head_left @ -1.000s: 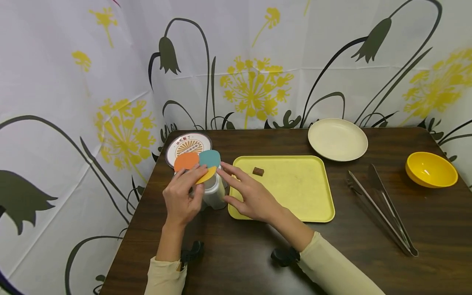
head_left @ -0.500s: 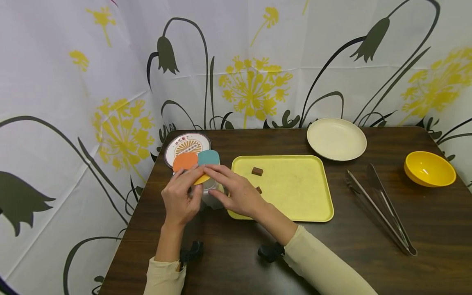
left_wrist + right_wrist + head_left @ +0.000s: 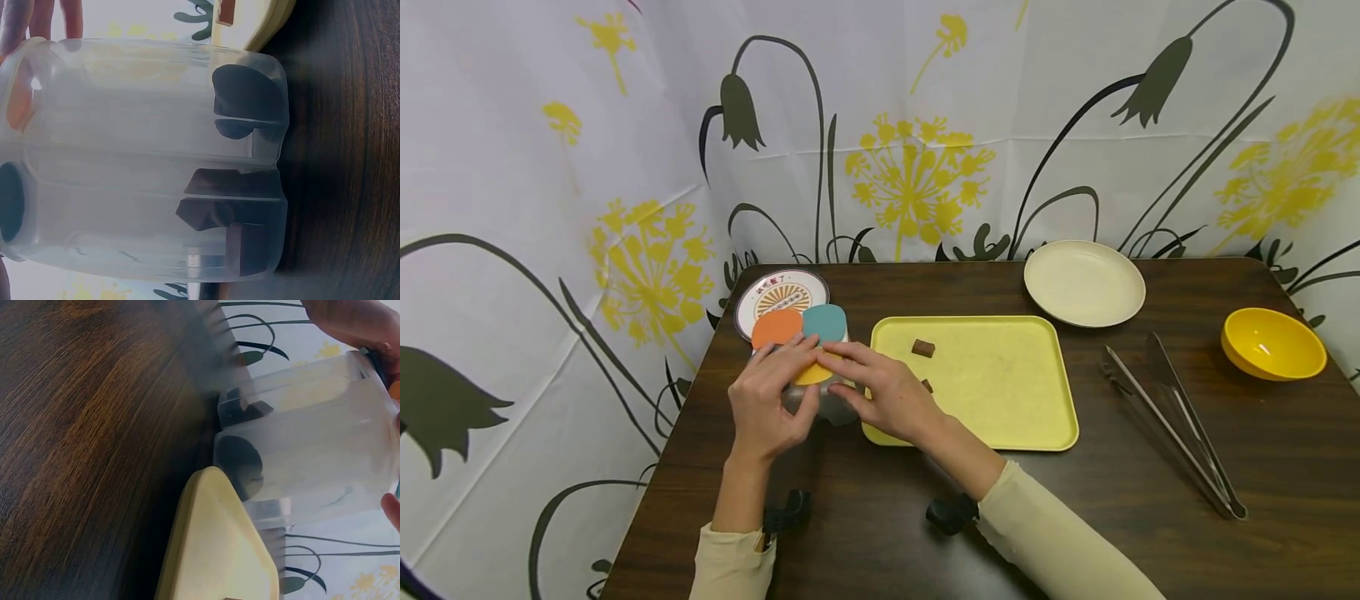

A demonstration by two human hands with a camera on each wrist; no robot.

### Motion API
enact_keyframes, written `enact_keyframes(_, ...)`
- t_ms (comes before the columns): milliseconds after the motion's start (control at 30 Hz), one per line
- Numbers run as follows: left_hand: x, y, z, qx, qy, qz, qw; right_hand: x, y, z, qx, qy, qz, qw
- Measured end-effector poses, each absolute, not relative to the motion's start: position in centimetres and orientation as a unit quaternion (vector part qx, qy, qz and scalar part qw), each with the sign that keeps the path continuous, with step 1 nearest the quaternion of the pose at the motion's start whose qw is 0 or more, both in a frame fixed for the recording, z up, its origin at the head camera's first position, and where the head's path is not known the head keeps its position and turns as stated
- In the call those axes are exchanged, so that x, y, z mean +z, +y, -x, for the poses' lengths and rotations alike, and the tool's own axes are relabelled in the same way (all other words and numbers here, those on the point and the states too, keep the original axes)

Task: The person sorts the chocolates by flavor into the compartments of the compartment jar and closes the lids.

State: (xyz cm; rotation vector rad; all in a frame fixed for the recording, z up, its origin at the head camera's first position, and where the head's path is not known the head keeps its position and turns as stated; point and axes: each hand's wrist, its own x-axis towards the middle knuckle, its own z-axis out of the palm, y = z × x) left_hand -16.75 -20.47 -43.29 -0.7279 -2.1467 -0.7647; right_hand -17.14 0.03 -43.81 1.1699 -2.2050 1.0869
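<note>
A clear plastic container [image 3: 837, 408] with several compartments stands at the left of the table, beside the tray. Its orange lid [image 3: 777, 325] and teal lid [image 3: 825, 322] lie at the back, its yellow lid [image 3: 812, 376] at the front. My left hand [image 3: 769, 406] rests its fingers on the yellow lid from the left, thumb near the container's front. From the right, my right hand [image 3: 886, 390] touches the same lid with extended fingers. Dark brown pieces [image 3: 247, 94] lie in the container's bottom, seen in the left wrist view.
A yellow tray [image 3: 1000, 408] holds a small brown block [image 3: 923, 348] and another, partly hidden one. A patterned plate [image 3: 782, 292] stands behind the container. To the right are a cream plate [image 3: 1084, 283], metal tongs [image 3: 1180, 433] and a yellow bowl [image 3: 1273, 346].
My right hand has moved left onto the yellow lid. The lid, tilted up in my left hand at first, now lies flatter and lower on the container's front.
</note>
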Motion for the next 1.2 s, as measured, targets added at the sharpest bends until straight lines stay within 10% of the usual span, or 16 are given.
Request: enact_keyframes(1200, -43.36, -20.25, 16.95, -0.304, -0.835, 0.264, 0.376, -43.06, -0.2, 17.06, 0.244, -0.816, -0.431, 0.299)
